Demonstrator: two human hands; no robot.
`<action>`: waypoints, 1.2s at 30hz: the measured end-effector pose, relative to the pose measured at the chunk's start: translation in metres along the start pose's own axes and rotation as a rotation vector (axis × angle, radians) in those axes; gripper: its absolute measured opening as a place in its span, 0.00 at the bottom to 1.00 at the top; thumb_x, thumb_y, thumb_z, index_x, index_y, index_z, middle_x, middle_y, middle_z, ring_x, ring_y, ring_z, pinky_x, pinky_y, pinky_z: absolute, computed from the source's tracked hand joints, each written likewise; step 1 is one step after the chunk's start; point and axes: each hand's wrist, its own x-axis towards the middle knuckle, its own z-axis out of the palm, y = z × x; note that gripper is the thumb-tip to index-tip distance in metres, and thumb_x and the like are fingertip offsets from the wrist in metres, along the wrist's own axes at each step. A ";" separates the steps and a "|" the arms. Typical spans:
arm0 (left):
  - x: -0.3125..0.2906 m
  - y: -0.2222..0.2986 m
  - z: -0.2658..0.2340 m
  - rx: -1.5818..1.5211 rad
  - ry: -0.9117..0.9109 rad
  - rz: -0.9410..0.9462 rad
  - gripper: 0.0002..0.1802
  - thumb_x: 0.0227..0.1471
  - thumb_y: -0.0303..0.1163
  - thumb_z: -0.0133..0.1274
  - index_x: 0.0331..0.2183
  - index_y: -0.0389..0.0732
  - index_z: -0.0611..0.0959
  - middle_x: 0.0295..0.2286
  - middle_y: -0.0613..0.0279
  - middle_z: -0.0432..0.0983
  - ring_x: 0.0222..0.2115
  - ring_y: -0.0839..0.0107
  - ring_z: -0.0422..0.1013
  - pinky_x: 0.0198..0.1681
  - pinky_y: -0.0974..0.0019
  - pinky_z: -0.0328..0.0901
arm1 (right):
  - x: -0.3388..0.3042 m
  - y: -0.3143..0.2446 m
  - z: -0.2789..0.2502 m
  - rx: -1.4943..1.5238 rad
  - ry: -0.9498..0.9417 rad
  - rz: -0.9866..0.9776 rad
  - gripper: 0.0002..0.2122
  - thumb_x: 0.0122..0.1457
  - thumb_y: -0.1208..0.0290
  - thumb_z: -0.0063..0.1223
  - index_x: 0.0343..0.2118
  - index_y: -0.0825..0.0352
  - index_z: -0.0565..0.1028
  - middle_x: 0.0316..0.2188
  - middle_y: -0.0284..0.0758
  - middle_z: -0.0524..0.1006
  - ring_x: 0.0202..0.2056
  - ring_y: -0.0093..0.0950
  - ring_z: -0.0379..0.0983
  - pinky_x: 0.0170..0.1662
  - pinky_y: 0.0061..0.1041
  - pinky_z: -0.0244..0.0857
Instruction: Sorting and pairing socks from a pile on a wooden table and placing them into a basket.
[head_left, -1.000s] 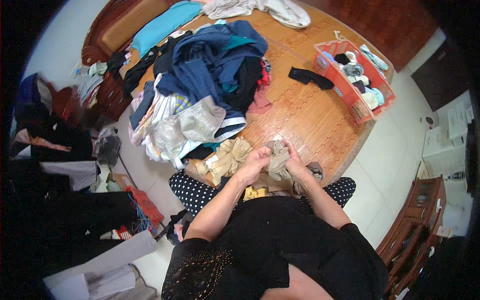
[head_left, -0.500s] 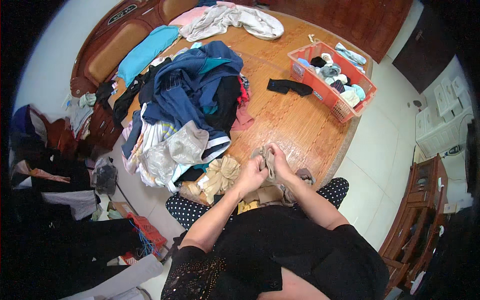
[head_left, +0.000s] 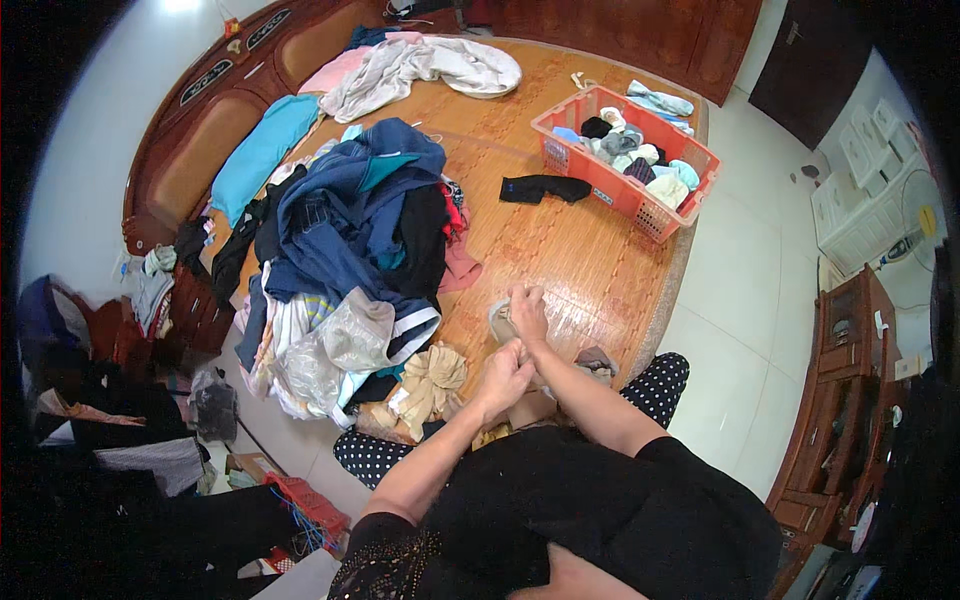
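Observation:
My right hand (head_left: 528, 318) is closed on a small beige-grey sock (head_left: 500, 322), which bunches out at the left of its fingers. Just below and nearer to me, my left hand (head_left: 505, 380) is closed too and seems to grip the lower part of the same sock, mostly hidden by the fingers. A bunched tan cloth (head_left: 434, 374) lies left of my left hand. More beige and brown pieces (head_left: 532, 408) lie under my wrists by my lap, and a greyish-brown crumpled piece (head_left: 597, 364) sits beside my right forearm.
A big clothes heap (head_left: 345, 225) with a dark blue garment on top fills the bed's left half. An orange plastic basket (head_left: 625, 198) of balled socks stands at the right edge. A black sock (head_left: 543, 188) lies beside it. A blue pillow (head_left: 262, 155) rests by the headboard.
My right hand has moved up and away from my left, over the sock, while my left hand has dropped slightly nearer to me. The whole view has shifted a little.

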 end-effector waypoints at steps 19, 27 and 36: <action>0.006 -0.177 -0.006 0.199 0.113 -0.644 0.30 0.49 0.51 0.48 0.31 0.26 0.78 0.25 0.38 0.74 0.30 0.52 0.73 0.32 0.56 0.66 | 0.154 0.092 -0.030 -0.346 -0.381 -0.170 0.23 0.49 0.70 0.47 0.51 0.66 0.65 0.56 0.50 0.55 0.54 0.45 0.56 0.54 0.39 0.56; 0.010 -0.153 0.005 0.566 0.164 -0.483 0.24 0.52 0.45 0.45 0.28 0.29 0.75 0.23 0.35 0.72 0.28 0.42 0.71 0.31 0.48 0.63 | 0.238 0.128 -0.021 -0.710 -0.178 -0.237 0.15 0.52 0.68 0.44 0.41 0.61 0.76 0.63 0.30 0.45 0.51 0.27 0.55 0.47 0.31 0.57; 0.005 -0.200 0.009 0.408 0.098 -0.489 0.24 0.52 0.46 0.45 0.36 0.31 0.74 0.25 0.38 0.73 0.29 0.46 0.72 0.32 0.49 0.64 | 0.220 0.111 -0.043 -0.500 -0.319 -0.250 0.14 0.50 0.71 0.44 0.39 0.68 0.75 0.53 0.35 0.61 0.49 0.32 0.59 0.47 0.33 0.58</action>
